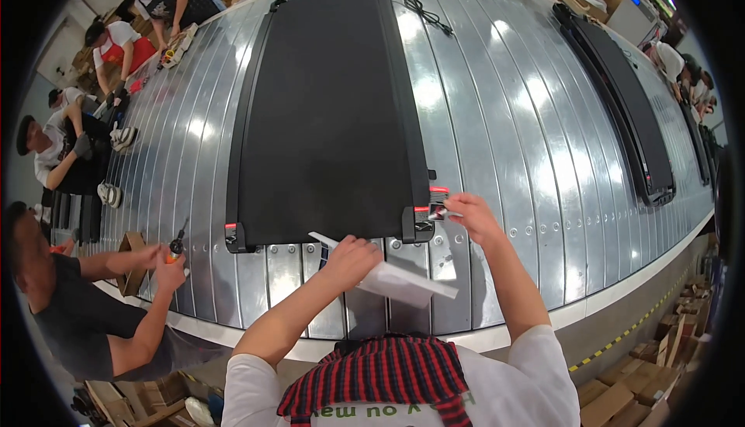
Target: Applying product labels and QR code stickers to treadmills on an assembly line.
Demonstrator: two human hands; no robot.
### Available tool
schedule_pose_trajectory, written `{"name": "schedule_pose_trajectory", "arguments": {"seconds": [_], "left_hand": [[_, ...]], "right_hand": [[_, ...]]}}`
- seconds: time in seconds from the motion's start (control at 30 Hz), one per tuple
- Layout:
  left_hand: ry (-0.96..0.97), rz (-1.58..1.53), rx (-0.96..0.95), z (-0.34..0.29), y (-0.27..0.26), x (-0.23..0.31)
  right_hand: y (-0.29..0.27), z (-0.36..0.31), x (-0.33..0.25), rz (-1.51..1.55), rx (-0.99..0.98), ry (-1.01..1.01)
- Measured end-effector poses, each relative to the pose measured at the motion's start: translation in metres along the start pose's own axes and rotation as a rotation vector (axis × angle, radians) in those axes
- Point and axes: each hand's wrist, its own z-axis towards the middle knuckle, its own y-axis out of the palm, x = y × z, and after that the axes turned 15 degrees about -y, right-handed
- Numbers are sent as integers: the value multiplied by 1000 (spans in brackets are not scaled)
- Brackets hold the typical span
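A treadmill deck (326,109) with a black belt lies flat on the metal-slat table in front of me. My left hand (354,262) is closed around white sheets (400,283) just off the deck's near end. At the near right corner, my right hand (471,216) pinches a small sticker (438,197) with a red top and a dark lower part. It is just beside the black end cap (409,227); whether it touches the frame I cannot tell. A similar red-topped label (230,230) is on the near left corner.
To the left, a co-worker (93,303) holds a power screwdriver (177,248) over the slatted table (497,140). A black cable (423,12) lies beyond the deck. Another treadmill deck (621,93) lies to the right. Several people work along the table's left and far right edges.
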Motion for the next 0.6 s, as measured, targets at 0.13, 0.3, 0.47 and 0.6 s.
{"name": "schedule_pose_trajectory", "arguments": {"seconds": [0.13,0.3,0.47,0.6], "left_hand": [[30,-4,60,33,-13,1],[70,-91,173,55,-10,-4],[107,-201,253,66,-1,-9],[110,-227,262,69,1,-7]], "right_hand": [[13,33,1,-17,-86,44],[19,48,0,-107,-111,95],[25,50,-5,-122,-98,94],[22,54,-2,-142,-102,93]]}}
